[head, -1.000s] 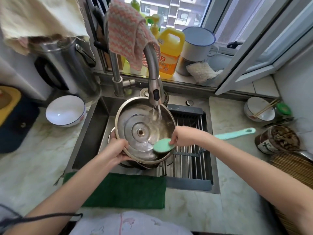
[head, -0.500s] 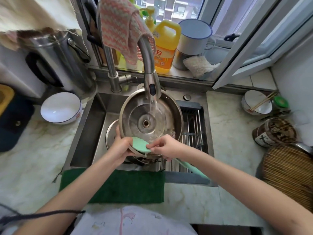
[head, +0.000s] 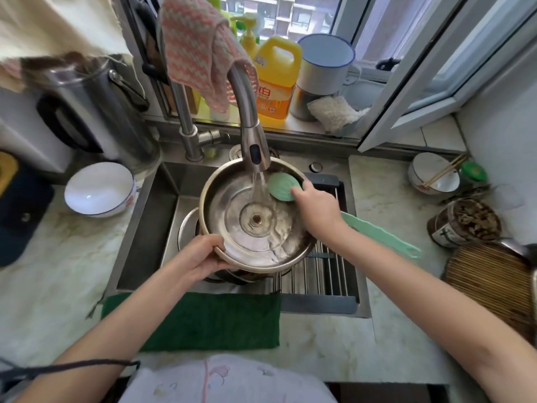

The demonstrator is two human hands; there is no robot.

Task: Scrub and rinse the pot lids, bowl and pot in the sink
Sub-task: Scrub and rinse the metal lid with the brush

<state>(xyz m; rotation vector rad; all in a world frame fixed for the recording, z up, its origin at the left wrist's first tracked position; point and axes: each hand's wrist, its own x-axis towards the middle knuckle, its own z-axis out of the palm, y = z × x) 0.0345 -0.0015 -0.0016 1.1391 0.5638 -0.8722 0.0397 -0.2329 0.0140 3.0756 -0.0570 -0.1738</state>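
A steel pot lid (head: 250,237) is held underside up over the sink (head: 145,228), under running water from the faucet (head: 250,135). My left hand (head: 203,254) grips the lid's near-left rim. My right hand (head: 316,207) holds a mint-green long-handled brush (head: 283,186), its round head pressed on the lid's far-right inner rim. Beneath the lid, the pot (head: 189,225) shows only as a rim. A white bowl (head: 100,189) with a blue rim sits on the counter to the left.
A drying rack (head: 319,274) spans the sink's right half. A green cloth (head: 203,321) lies along the front edge. A yellow detergent jug (head: 276,82), enamel mug (head: 322,71) and sponge sit on the sill. Kettle (head: 93,106) left; bowl with chopsticks (head: 433,173), jar and bamboo mat right.
The brush head has swept from the lid's near rim by my left hand round to the far-right rim. The lid stays under the running water in my left hand.
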